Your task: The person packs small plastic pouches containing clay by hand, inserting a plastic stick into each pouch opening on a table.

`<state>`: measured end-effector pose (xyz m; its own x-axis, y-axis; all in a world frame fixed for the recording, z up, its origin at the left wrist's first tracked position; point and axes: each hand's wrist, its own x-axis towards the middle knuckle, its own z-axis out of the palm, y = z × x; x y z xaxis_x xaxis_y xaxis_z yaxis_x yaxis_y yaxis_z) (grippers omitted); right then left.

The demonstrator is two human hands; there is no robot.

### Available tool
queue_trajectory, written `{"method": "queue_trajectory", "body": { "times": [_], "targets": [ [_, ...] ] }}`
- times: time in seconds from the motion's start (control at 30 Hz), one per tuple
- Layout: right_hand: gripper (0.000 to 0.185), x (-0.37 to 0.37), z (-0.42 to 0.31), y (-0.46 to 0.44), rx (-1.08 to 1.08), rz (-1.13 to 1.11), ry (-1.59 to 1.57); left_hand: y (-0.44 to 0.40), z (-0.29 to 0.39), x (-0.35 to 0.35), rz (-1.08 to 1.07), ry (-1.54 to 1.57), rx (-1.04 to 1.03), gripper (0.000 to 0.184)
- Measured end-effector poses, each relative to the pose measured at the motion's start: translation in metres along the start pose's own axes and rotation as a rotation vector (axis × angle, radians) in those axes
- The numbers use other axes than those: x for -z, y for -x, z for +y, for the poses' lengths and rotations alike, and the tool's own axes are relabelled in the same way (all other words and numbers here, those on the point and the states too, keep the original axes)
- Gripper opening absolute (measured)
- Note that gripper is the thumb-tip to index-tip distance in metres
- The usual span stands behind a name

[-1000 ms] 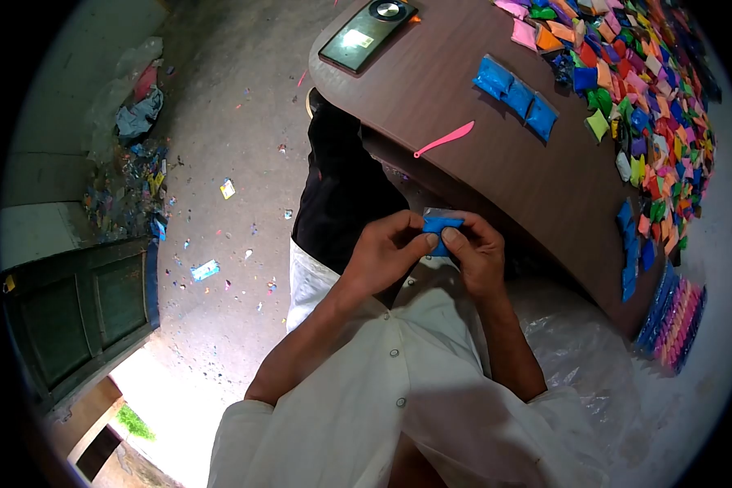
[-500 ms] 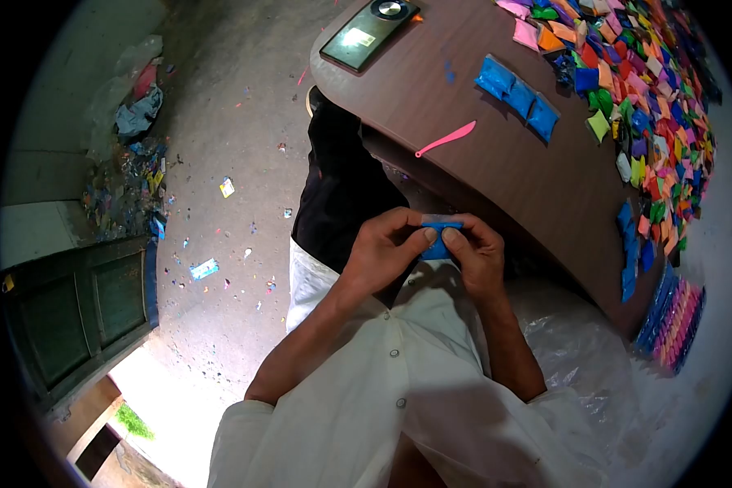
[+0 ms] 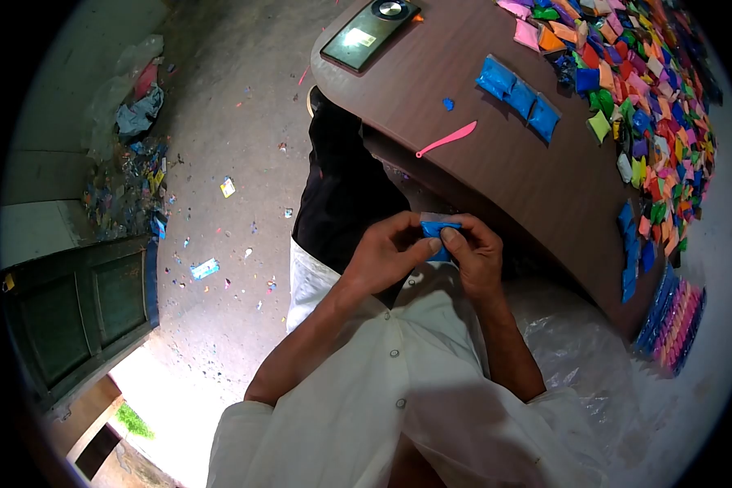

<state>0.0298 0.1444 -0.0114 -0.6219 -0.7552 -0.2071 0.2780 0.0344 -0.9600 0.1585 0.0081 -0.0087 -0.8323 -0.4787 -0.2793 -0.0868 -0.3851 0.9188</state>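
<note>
In the head view, a small blue packet (image 3: 439, 228) with a clear upper edge is held between my hands, above my lap. My left hand (image 3: 386, 252) grips its left side, the thumb pressed on the front. On its right side, my right hand (image 3: 476, 252) pinches it with thumb and fingers. The packet's back and lower part are partly hidden by the fingers. A pink plastic knife (image 3: 446, 140) lies on the table near its edge, with a little blue lump (image 3: 448, 104) beyond it. Farther right rests a joined strip of blue packets (image 3: 518, 98).
On the brown table (image 3: 512, 179) lie a phone (image 3: 366, 37) at the far left corner and a large heap of colourful packets (image 3: 651, 106) at the right. Another blue strip (image 3: 629, 252) and bundled pink and blue strips (image 3: 669, 319) sit nearer. Litter (image 3: 228, 188) dots the floor.
A blurred blue speck over the table is now a distinct lump lying closer to the pink knife. The packet's upper part has tilted or folded slightly as my thumbs shifted.
</note>
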Motion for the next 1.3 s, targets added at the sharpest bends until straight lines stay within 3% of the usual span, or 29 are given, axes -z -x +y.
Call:
{"method": "queue_trajectory", "body": {
  "times": [0.3,0.37,0.4,0.47,0.5,0.67,0.83,0.9,0.97,1.0,1.07,1.13,1.2,1.3],
  "targets": [
    [0.022,0.002,-0.008,0.006,-0.035,0.042,0.022,0.001,0.007,0.002,-0.061,-0.082,-0.065,0.018],
    [0.022,0.005,-0.02,0.005,-0.005,0.043,0.008,0.002,0.03,0.0,-0.093,-0.366,-0.01,0.02],
    [0.022,0.009,-0.028,0.004,0.047,0.097,0.007,-0.003,0.036,-0.001,-0.096,-0.367,-0.014,0.02],
    [0.021,0.02,-0.038,0.001,0.109,0.153,0.007,-0.019,0.05,-0.002,0.096,-0.79,-0.683,0.031],
    [0.021,0.026,-0.042,-0.001,0.125,0.221,0.02,-0.027,0.061,0.0,0.068,-0.872,-0.665,0.04],
    [0.02,0.046,-0.055,-0.011,0.167,0.338,0.098,-0.103,0.079,-0.014,0.017,-1.058,-0.854,0.043],
    [0.02,0.061,-0.059,-0.015,0.256,0.441,0.124,-0.125,0.07,0.008,-0.027,-1.263,-0.787,0.044],
    [0.021,0.076,-0.068,-0.013,0.221,0.472,0.16,-0.095,0.075,0.039,0.149,-1.393,-0.595,0.044],
    [0.021,0.085,-0.073,-0.016,0.193,0.509,0.199,-0.068,0.05,0.097,0.535,-1.549,-0.663,0.045],
    [0.022,0.09,-0.075,-0.021,0.203,0.523,0.21,-0.054,0.041,0.137,0.674,-1.592,-0.542,0.042],
    [0.023,0.098,-0.084,-0.031,0.215,0.542,0.236,-0.025,0.029,0.206,0.88,-1.658,-0.533,0.033],
    [0.025,0.098,-0.093,-0.046,0.257,0.489,0.221,0.0,0.016,0.238,0.95,-1.359,-0.536,0.026],
    [0.027,0.093,-0.108,-0.061,0.27,0.499,0.244,0.015,0.016,0.227,0.937,-1.068,-0.36,0.022],
    [0.033,0.089,-0.122,-0.089,0.278,0.52,0.299,0.012,-0.018,0.22,0.861,-1.002,-0.305,0.019]
  ]
}}
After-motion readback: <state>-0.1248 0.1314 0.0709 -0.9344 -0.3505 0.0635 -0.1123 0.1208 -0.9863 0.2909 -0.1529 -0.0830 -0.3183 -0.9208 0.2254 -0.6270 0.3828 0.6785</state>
